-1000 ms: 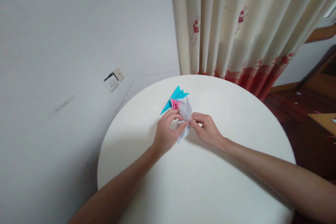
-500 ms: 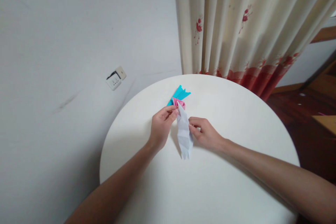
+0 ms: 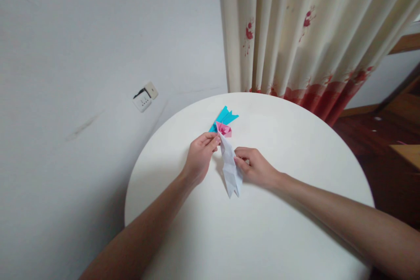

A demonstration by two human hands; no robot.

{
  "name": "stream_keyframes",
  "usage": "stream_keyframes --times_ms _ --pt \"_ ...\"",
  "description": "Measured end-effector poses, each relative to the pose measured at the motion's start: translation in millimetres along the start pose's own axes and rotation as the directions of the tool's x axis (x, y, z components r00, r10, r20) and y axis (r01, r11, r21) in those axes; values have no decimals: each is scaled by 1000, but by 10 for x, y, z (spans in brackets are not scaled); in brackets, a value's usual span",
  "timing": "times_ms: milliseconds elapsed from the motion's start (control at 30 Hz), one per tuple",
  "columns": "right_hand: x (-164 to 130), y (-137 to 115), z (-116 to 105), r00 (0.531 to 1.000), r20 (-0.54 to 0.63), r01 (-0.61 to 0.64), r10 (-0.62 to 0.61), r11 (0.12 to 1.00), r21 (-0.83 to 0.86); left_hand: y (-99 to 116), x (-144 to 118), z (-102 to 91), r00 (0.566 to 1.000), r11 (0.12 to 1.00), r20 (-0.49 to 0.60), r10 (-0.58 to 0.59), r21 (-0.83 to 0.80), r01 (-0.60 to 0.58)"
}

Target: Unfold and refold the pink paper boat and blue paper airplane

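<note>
White folded paper [image 3: 230, 170] held between the two hands, over the middle of a round white table [image 3: 295, 148]; left hand [image 3: 201, 156] pinching the paper's far, narrow tip, thumb and index finger together on it, other fingers curled in; right hand [image 3: 256, 165] gripping the paper's right edge about halfway down, thumb on the near face, remaining fingers bent, partly hidden; paper is long and narrow, creased across, pointed at the far end, forked into two points at the near end; near end hangs toward the person, cannot tell if it touches the tabletop; pink folded paper [image 3: 225, 130] just beyond the white tip, the two meeting in this view, contact not certain; blue folded paper [image 3: 227, 116] behind the pink one and partly covered by it, its far end notched, its near end running down toward the left fingers; both forearms bare, left one coming in from bottom left, right one from the right edge; table stands near a pale wall [image 3: 82, 43] with a white socket [image 3: 142, 101], a beige plate [image 3: 151, 90] beside it and a dark smudge lower left; cream curtain [image 3: 285, 17] with red flowers and a red lower band past the table's far right side; dark reddish floor [image 3: 364, 140] at right.
</note>
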State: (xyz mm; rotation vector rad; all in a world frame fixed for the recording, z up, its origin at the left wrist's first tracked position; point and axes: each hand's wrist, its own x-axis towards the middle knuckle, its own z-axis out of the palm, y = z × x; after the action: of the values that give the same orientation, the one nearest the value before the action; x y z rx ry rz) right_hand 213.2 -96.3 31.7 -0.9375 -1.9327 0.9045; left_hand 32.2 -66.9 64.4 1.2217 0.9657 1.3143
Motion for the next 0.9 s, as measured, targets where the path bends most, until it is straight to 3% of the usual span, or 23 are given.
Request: stream_keyframes --times_ms 233,433,567,700,900 --pt "2 -5 -9 1000 -6 19 -19 1000 -25 50 1 -2 998 995 23 -52 -87 53" --pt "1 0 24 997 -43 -56 56 998 9 29 4 12 996 996 -82 37 -83 -44" --pt "6 8 47 991 -21 -126 130 982 143 20 12 2 993 992 -88 80 -95 -89" --pt "14 -9 55 987 53 -158 149 944 289 40 33 -30 999 993 -20 48 -110 -50" --pt "14 0 54 983 89 -182 161 922 343 10 52 -86 974 993 220 -52 -91 73"
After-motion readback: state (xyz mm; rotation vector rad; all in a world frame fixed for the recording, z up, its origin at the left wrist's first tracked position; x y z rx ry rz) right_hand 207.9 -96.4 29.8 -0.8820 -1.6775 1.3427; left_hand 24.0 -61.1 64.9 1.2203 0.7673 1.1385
